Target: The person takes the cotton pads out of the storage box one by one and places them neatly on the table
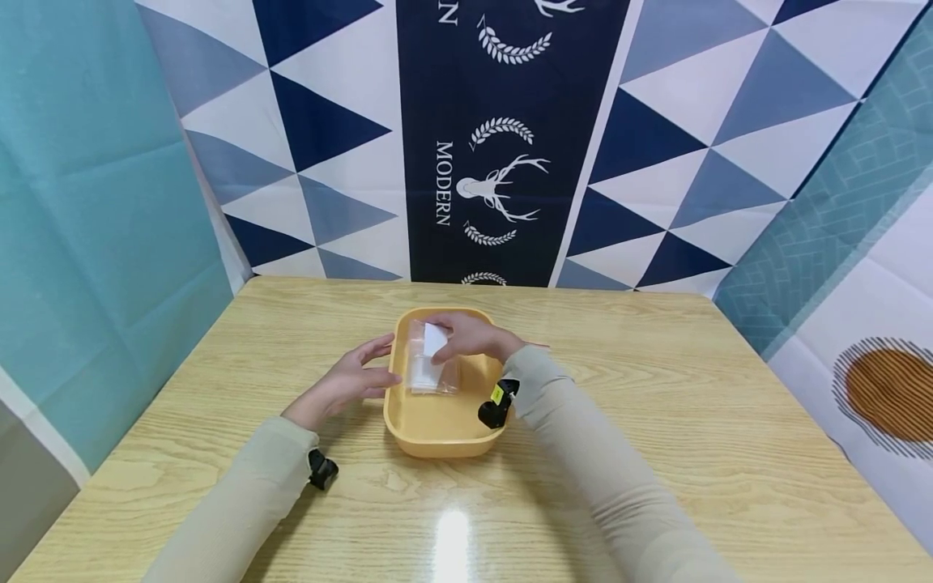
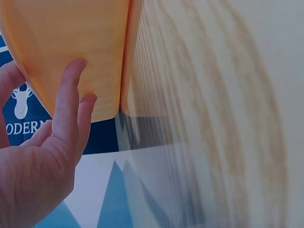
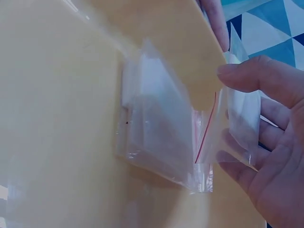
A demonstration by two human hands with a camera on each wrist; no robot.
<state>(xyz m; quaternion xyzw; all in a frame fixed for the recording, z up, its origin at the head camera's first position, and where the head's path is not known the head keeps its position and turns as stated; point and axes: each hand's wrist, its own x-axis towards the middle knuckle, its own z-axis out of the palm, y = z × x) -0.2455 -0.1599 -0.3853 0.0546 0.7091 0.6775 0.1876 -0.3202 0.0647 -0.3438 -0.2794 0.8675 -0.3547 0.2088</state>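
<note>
Head view: white packet (image 1: 436,341) in clear wrapping, held between the thumb and fingers of the right hand (image 1: 470,336), over the inside of an orange-yellow bin (image 1: 445,445). Right wrist view agrees: thumb on one face of the packet, fingers curled behind the other. Firm pinch, no doubt about it.

Just beyond the right fingertips, more clear bags (image 3: 161,118) with white contents, together in the bin. One red line (image 3: 206,128) runs along a bag edge, close beside the gripping fingers. Exact count of bags: cannot tell, layers overlap.

Left hand (image 1: 350,380) at the bin's near-left side, across the bags from the right fingers. Fingers spread and slightly bent, nothing grasped; left wrist view has fingertips against the bin's outer wall. Thumb tip by the rim in the head view.

Behind each set of fingers, a pale sleeve: left sleeve (image 1: 248,486), right sleeve (image 1: 583,453). Small black device at each wrist; the right device (image 1: 494,413) bears a yellow label, the left device (image 1: 322,470) hangs below the cuff.

Wood-grain table (image 1: 656,389) under bin and hands. Past the fingers, at the table's far edge, a patterned cloth (image 1: 510,97): triangles, dark central band, stag heads, "MODERN" lettering.
</note>
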